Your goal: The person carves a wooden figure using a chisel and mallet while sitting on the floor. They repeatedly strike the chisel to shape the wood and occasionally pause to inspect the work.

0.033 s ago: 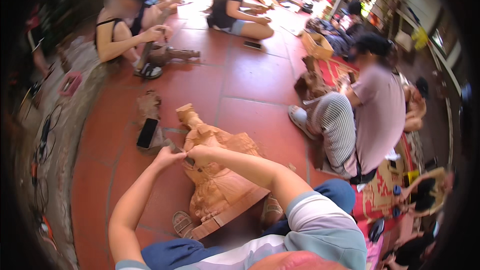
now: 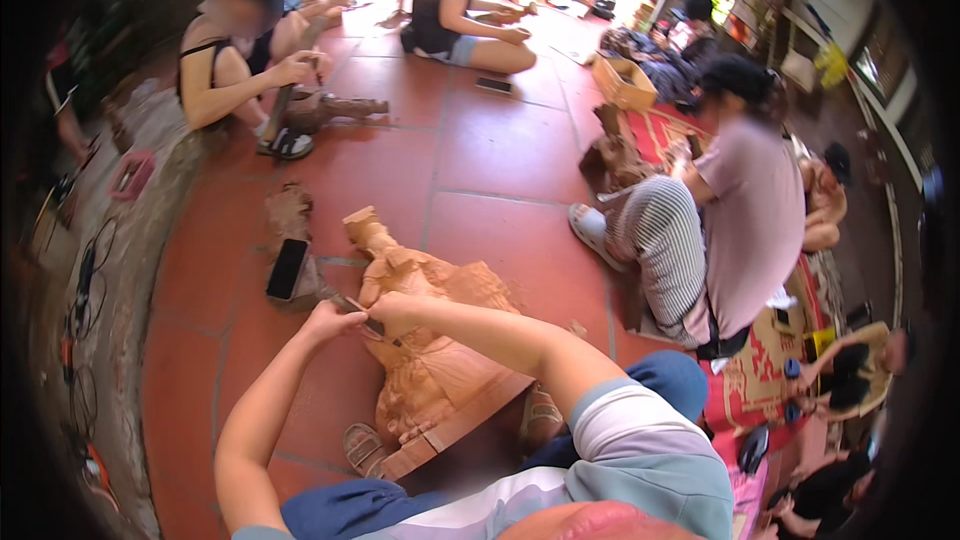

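Observation:
A tan carved statue with drapery-like folds lies on the floor between my sandalled feet, its flat base toward me and its narrow end away. Over the statue's left side, my left hand and my right hand almost meet, both with closed fingers. A thin carving tool runs slantwise between them, one end sticking out up and left. It looks pinched in my right fingers, while the left fingers close against it near the statue's surface. Its tip is hidden.
A dark phone lies on a brown wood piece left of the statue. One person sits to the right beside another brown carving. Others work farther off. A low ledge with cables edges the left. A box stands beyond.
The view has shifted slightly, so the surroundings sit a little to the left and higher. My hands stay at the statue's left side, with the tool showing more clearly between them.

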Demonstrator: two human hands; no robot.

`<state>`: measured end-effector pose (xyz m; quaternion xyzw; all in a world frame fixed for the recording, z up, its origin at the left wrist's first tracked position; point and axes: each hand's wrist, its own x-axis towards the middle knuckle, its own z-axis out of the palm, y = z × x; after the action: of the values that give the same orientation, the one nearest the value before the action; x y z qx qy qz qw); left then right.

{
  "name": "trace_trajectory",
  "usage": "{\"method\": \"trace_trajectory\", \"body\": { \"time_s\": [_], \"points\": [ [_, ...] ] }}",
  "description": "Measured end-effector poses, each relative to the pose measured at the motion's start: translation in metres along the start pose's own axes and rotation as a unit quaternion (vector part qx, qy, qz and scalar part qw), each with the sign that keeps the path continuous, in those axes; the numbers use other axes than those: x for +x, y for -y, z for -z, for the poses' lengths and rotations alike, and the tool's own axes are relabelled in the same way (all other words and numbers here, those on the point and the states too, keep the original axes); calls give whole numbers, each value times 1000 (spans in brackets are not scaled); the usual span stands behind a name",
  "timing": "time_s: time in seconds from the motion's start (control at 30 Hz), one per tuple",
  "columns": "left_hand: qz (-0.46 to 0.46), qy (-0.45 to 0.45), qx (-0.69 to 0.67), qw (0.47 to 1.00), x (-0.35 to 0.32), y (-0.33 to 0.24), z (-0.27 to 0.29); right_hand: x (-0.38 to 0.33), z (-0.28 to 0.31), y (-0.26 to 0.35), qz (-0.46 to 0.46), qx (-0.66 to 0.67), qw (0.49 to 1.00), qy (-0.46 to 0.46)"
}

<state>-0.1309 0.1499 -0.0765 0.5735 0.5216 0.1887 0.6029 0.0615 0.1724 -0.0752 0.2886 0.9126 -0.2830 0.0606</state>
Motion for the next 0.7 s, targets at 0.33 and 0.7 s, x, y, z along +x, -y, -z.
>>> {"method": "trace_trajectory", "body": {
  "time_s": [0.33,0.7],
  "points": [
    [81,-32,-52,995,12,11,1,12,-14,-15,-22,-1,999,-28],
    [86,87,-102,987,2,-4,-2,5,-2,-10,-3,-23,1000,17]
  ]
}}
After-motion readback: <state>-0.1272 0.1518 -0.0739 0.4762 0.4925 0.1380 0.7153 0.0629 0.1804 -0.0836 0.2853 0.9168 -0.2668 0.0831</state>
